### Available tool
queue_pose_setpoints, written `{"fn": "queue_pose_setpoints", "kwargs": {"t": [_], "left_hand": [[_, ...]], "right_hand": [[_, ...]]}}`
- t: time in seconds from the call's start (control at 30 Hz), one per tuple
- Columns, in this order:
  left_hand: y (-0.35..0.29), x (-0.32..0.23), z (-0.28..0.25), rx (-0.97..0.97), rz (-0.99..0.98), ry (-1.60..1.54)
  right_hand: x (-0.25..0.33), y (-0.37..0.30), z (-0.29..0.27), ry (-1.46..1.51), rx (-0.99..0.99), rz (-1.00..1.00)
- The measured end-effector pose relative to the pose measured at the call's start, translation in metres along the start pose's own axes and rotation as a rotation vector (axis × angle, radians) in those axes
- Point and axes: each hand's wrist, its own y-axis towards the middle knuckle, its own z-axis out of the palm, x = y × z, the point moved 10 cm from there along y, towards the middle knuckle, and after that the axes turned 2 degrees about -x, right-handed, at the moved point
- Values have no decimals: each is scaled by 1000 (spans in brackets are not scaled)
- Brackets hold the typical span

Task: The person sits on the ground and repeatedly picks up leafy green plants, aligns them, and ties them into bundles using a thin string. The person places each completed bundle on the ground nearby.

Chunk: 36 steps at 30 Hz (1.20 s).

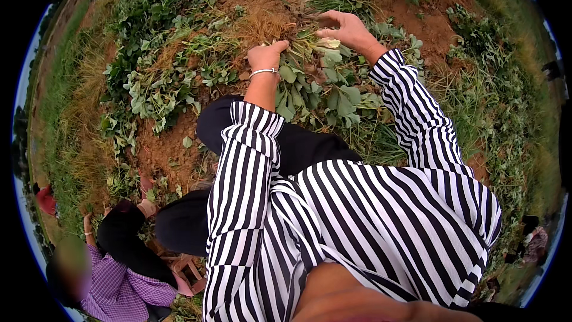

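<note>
My left hand (267, 58) is closed around the base of a bunch of uprooted leafy plants (300, 83). Its thumb presses along the stems. A tangle of thin brown roots (262, 25) spreads out just beyond the fist. Broad green leaves droop from the bunch to the right and towards my knees. Close beside the pale stems, my right hand (351, 32) curves with thumb and fingers apart. Its fingertips are near the stems, and I see nothing held in it. What lies inside the left fist is hidden.
Pulled, wilting plants (158, 92) lie in heaps on the left. Reddish bare soil (420, 15) shows at the far right. At the lower left, a person in a purple checked shirt (116, 283) sits close by. Tall grass (77, 143) lines the left side.
</note>
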Motion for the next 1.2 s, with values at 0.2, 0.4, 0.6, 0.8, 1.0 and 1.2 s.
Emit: {"fn": "queue_pose_setpoints", "kwargs": {"t": [0.2,0.4,0.6,0.8,1.0,1.2], "left_hand": [[9,6,21,43,52,56],[6,0,27,97,133,212],[21,6,22,21,197,537],[9,5,32,70,154,469],[-2,2,32,230,32,9],[-7,-4,23,238,-8,-152]], "right_hand": [[8,0,48,-112,132,-62],[-19,5,52,-179,65,-65],[5,-2,34,-585,-205,-226],[-22,6,4,-749,-191,-91],[-182,-23,-116,-938,-41,527],[-37,-14,-90,-701,-303,-50]]}}
